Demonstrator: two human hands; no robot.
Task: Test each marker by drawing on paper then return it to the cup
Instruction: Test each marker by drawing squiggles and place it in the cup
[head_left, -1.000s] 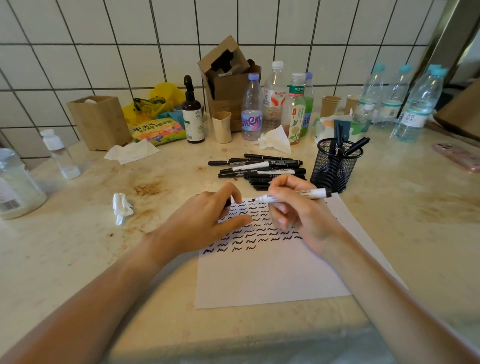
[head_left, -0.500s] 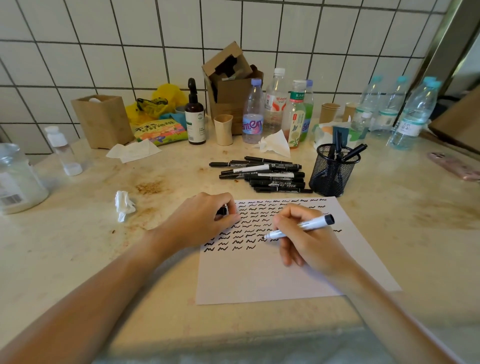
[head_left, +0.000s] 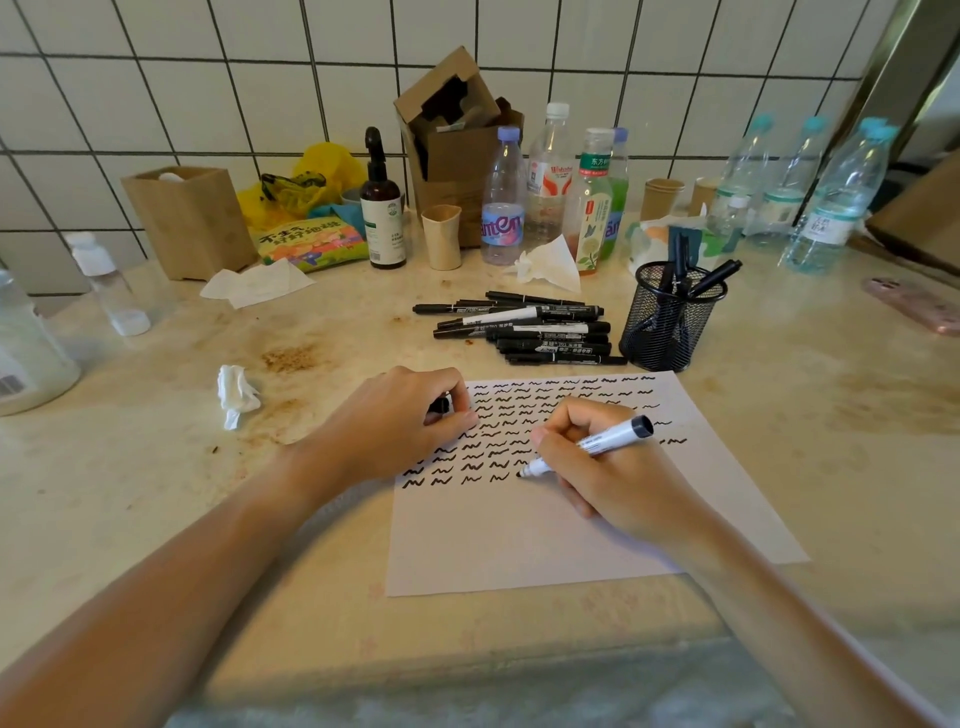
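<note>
A: White-tiled wall behind, stained beige worktop (head_left: 779, 415) w/ bottles, boxes, tissues along the back. Where's the action?

B: On the paper (head_left: 519, 540), near the front edge. Right hand (head_left: 618, 478) is curled round a white marker (head_left: 597, 444), uncapped, tip touching the sheet at the end of the lowest row of squiggles.

A: Left hand (head_left: 395, 421)?

B: Rests on the paper's left edge, fingers curled; sth small & black pinched between thumb and forefinger, prob. the cap (head_left: 441, 405).

A: So which step?

B: Test stroke, just starting by the look of it. Next, as a guess: finish the squiggle, cap back on, then drop it in the mesh cup (head_left: 670, 322), which stands just beyond the paper's far right corner w/ a few markers in it already.

A: Much left?

B: Pile of black markers (head_left: 530, 332) lies left of the cup; can't tell which are tested.
</note>
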